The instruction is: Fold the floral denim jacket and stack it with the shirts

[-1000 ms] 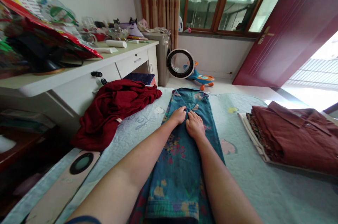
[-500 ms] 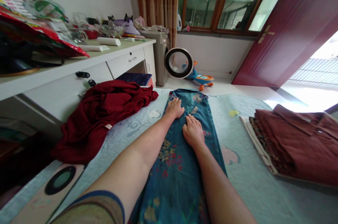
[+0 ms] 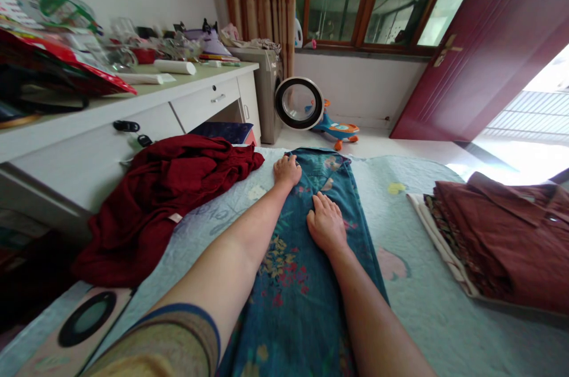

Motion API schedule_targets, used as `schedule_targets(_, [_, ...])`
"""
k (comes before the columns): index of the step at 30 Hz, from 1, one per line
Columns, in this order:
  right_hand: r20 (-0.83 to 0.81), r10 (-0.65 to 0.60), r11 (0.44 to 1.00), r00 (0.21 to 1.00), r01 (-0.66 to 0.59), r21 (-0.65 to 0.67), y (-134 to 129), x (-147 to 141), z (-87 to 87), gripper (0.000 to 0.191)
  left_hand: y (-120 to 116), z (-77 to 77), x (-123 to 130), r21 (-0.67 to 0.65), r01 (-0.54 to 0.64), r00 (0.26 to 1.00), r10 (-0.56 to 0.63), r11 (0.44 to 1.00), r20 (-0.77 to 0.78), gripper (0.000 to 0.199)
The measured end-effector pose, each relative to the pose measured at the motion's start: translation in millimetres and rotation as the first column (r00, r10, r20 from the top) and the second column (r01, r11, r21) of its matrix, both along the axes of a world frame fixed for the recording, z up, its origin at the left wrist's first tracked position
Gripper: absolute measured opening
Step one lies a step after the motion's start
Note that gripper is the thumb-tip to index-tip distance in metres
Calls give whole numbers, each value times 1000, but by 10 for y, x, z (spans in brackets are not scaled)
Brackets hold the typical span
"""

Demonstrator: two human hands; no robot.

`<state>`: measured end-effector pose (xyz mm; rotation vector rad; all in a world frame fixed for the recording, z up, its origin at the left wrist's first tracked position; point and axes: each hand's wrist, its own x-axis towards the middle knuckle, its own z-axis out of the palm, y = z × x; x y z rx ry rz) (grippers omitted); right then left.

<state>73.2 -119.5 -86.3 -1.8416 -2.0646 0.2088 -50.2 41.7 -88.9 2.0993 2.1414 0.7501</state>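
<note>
A teal garment with printed flowers (image 3: 288,270) lies lengthwise on the pale blue bed cover (image 3: 427,246), its far end near the bed's edge. My left hand (image 3: 287,170) rests at the garment's upper left edge, fingers bent slightly over it and apart, gripping nothing visible. Lower and to the right, my right hand (image 3: 326,220) lies on the cloth with its fingers spread and holds nothing. A crumpled dark red garment (image 3: 164,187) lies to the left, and a folded stack topped by a rust-brown shirt (image 3: 502,235) sits to the right.
Along the left stands a white desk (image 3: 155,110) with several items on top. Beyond the bed are a washing machine with its round door (image 3: 299,103) open and a blue and orange ride-on toy (image 3: 335,128). A dark red door (image 3: 453,51) stands at the right.
My left hand has moved slightly left, from on top of the garment to its left edge. My right hand stays nearly in place. The camera view has shifted a little.
</note>
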Motion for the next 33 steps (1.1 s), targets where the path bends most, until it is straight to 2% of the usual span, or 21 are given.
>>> schedule_targets(5, [4,-2,1000,1000,2,-17,-6,-9,16,54,150,-12,-50,-19,36,999,-36,999,-10,38])
schedule_targets(11, [1,-15,1000,1000,15,-15,-12,-18,28,53,324,-30,-166,-45,50,998,-52,998,-33,45])
schedule_targets(19, [1,-23,999,1000,23,-23,-23,-30,41,53,447,-35,-219,-29,99,989,-102,995,-104,41])
schedule_targets(23, [1,-23,1000,1000,23,-19,-18,-29,35,53,394,21,-197,16,88,988,-85,996,-129,31])
schedule_targets(25, [3,-25,1000,1000,25,-15,-16,-31,33,53,329,72,-163,88,75,985,-60,993,-164,33])
schedule_targets(27, [2,-26,1000,1000,26,-17,-14,-37,33,53,245,125,-118,118,109,978,-85,987,-188,37])
schedule_targets(30, [-13,-26,1000,1000,26,-17,-12,-44,27,53,89,183,-48,-5,204,969,-203,979,-142,37])
schedule_targets(33, [-67,-11,1000,998,13,19,4,-10,7,52,-99,236,15,-117,215,969,-226,970,-95,34])
